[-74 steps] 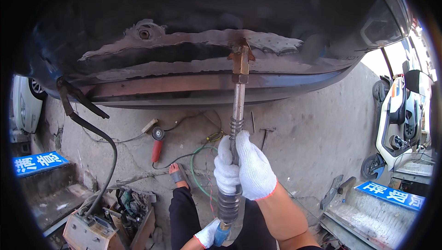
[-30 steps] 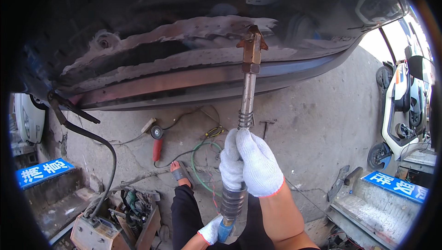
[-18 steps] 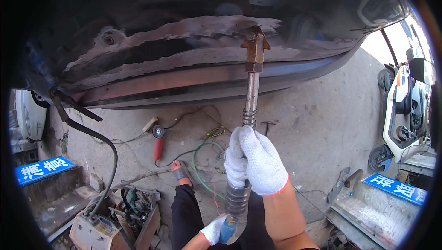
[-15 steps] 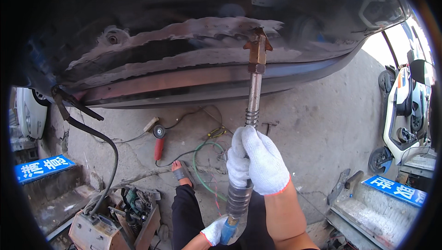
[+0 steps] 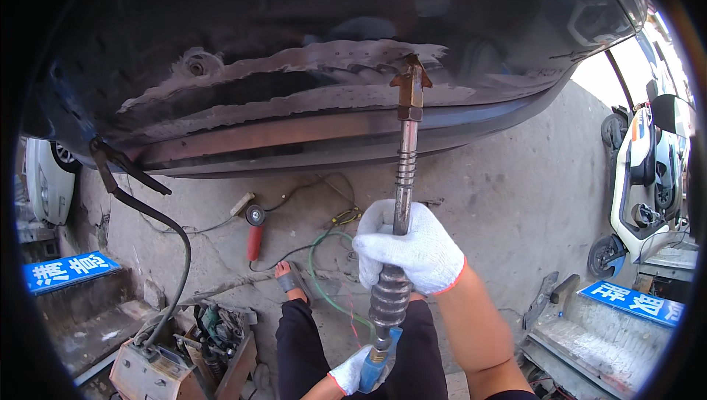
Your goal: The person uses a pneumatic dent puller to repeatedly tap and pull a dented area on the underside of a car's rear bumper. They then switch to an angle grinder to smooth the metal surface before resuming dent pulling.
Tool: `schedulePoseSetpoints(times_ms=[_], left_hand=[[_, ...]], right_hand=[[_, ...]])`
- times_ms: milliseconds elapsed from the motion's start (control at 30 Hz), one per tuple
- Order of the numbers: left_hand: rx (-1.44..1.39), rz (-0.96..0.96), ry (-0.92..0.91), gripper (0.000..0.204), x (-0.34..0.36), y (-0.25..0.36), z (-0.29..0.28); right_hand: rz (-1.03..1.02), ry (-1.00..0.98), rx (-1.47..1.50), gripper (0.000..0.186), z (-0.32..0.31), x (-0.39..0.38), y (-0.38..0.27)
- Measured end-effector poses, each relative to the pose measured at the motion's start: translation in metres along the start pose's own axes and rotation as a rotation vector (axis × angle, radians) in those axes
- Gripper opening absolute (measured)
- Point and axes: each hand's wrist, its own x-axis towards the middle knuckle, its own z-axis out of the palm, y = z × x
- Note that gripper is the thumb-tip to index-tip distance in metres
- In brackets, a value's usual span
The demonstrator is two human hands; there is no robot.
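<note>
**Long steel slide-hammer puller set against the dark car panel**

The long steel slide-hammer puller (image 5: pixel 401 201) stands near upright, its brass-coloured tip (image 5: pixel 410 90) touching the scraped, bare-metal dent of the dark car body panel (image 5: pixel 309 98) at 12 o'clock. The right hand (image 5: pixel 409 249), in a white knit glove, has its grip closed around the shaft above the ribbed sliding weight (image 5: pixel 388 297). The left hand (image 5: pixel 352 372), gloved too, is closed on the blue handle (image 5: pixel 377 359) at 6 o'clock. At 8 o'clock an open metal toolbox (image 5: pixel 184 356) holds jumbled tools. Bare concrete floor (image 5: pixel 508 179) lies open toward 3 o'clock.
</note>
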Motion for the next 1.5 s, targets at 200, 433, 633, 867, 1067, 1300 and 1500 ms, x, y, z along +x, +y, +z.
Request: schedulePoseSetpoints(times_ms=[200, 433, 633, 867, 1067, 1300, 1500], left_hand=[[0.412, 0.177, -0.011, 0.038, 0.005, -0.014, -0.018], [0.093, 0.032, -0.205, 0.041, 0.006, -0.004, -0.017], [-0.124, -0.019, -0.009, 0.043, 0.001, -0.001, -0.013], [-0.333, -0.137, -0.209, 0.038, -0.003, 0.001, 0.010], [-0.179, -0.038, -0.002, 0.040, 0.007, -0.003, -0.016], [0.240, 0.131, 0.196, 0.022, -0.016, -0.004, 0.016], [0.189, 0.106, 0.180, 0.026, -0.011, -0.004, 0.007]], right_hand=[[0.120, -0.059, -0.030, 0.009, 0.001, -0.031, 0.040], [0.052, -0.095, 0.022, 0.007, -0.001, -0.029, 0.046], [0.016, -0.082, 0.053, 0.006, -0.003, -0.031, 0.046], [-0.205, 0.132, -0.156, 0.013, 0.008, -0.026, 0.033], [-0.020, -0.032, 0.545, 0.033, 0.003, -0.017, 0.023], [-0.047, 0.072, 0.432, 0.030, 0.011, -0.017, 0.025], [-0.049, 0.097, 0.469, 0.028, 0.013, -0.017, 0.027]])
